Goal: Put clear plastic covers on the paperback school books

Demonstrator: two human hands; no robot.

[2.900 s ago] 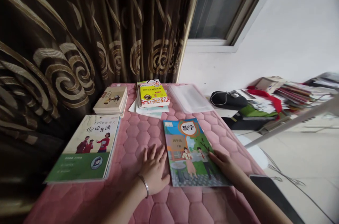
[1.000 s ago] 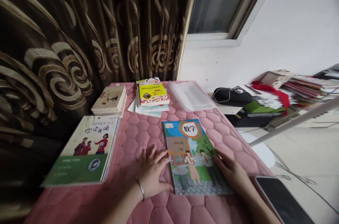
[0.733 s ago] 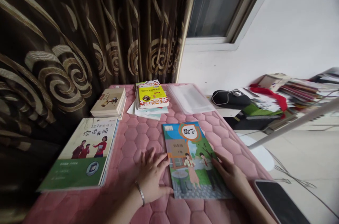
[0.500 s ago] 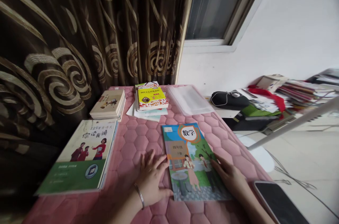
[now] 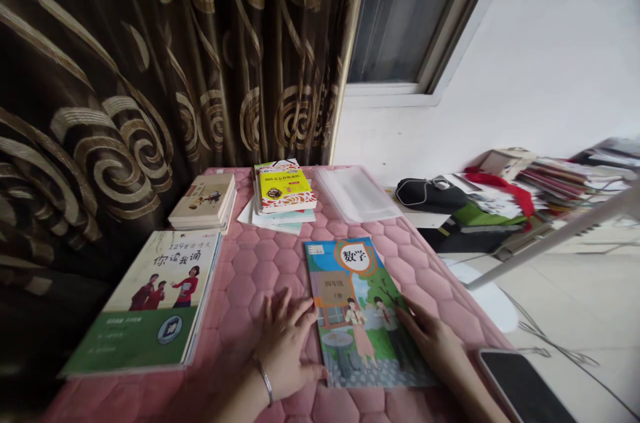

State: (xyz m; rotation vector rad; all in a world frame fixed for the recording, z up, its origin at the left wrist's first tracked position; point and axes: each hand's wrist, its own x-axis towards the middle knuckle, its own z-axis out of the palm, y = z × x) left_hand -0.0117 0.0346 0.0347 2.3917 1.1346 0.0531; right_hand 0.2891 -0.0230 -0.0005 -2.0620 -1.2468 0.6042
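Observation:
A maths textbook (image 5: 345,343) with a blue and green cover lies flat on the pink quilted surface, between my two hands. My left hand (image 5: 285,343), with a silver bangle at the wrist, rests at the book's left edge. Its fingers are spread, and the fingertips and thumb reach the edge. Against the right edge lies my right hand (image 5: 433,336), its fingers stretched out along the cover's border; part of its underside is hidden. Neither hand lifts the book.
To the left are a stack of larger books (image 5: 145,316) and a stack of smaller beige books (image 5: 203,199). Farther back sit a yellow-covered book (image 5: 283,186) on papers and clear plastic covers (image 5: 357,193). A dark-screened device (image 5: 523,379) lies at the right edge.
The view has tilted slightly, so the table things sit a little lower in the picture. My hands keep their places at both edges of the textbook.

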